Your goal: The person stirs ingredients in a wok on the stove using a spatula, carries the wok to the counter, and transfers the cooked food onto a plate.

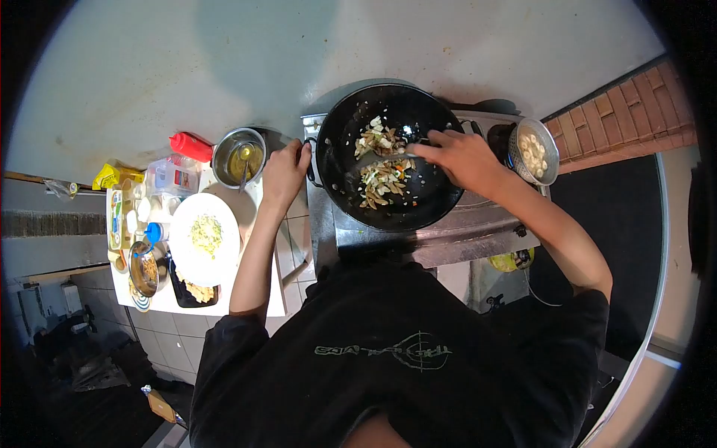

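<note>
A black wok [343, 198] sits on the stove, holding chopped food [385, 183] in pale, brown, green and orange pieces. My left hand [287, 173] is closed at the wok's left side, its curled fingers on the loop handle [311, 175]. Over the right half of the wok, my right hand [464, 160] is closed around a spatula [379, 158]. The spatula's blade reaches left into the middle of the food, with some pieces above it and some below. Part of its handle is hidden by my fingers.
Right of the wok stands a perforated metal bowl [556, 153] of pale round pieces. The white side table [265, 287] on the left bears a metal pot [216, 160] with a spoon, a red bottle [191, 146], a white plate [196, 265] of chopped greens and a black tray [209, 302].
</note>
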Action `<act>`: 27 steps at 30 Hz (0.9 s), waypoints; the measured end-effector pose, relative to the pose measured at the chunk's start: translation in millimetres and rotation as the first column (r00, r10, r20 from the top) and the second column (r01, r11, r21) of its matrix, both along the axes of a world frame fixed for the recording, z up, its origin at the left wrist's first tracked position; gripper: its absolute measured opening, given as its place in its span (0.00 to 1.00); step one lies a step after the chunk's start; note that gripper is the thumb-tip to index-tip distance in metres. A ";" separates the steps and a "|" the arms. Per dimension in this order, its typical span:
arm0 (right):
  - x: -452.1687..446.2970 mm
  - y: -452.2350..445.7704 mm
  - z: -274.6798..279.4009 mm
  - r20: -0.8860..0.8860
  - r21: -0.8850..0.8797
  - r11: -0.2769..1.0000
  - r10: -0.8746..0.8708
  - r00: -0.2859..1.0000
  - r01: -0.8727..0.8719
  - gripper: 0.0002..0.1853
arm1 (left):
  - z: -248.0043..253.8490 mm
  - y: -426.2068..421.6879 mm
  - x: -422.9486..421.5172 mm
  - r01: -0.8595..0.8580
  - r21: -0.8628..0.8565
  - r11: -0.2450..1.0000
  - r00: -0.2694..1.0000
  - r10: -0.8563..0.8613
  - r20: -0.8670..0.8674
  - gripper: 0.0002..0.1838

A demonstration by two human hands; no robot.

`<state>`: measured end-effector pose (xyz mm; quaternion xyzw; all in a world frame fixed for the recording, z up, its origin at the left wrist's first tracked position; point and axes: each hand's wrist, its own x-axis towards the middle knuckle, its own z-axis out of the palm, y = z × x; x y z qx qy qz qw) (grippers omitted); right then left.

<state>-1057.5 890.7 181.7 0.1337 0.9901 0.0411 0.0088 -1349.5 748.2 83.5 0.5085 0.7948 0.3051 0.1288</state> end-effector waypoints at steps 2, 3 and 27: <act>15.2 -2.5 5.0 0.013 -0.042 0.999 0.004 1.000 -0.003 0.29 | -1.4 0.0 -0.6 0.000 -0.001 1.000 1.000 0.000 -0.012 0.19; 22.5 -7.6 12.1 -0.011 -0.079 0.996 -0.049 0.999 0.048 0.27 | -2.4 -0.2 -0.5 0.002 -0.003 1.000 1.000 -0.002 -0.026 0.19; 34.5 -146.5 -22.1 -0.036 -0.763 0.429 -0.774 0.632 0.483 0.16 | 7.2 -12.5 17.2 -0.084 -0.008 0.996 0.991 0.083 -0.101 0.19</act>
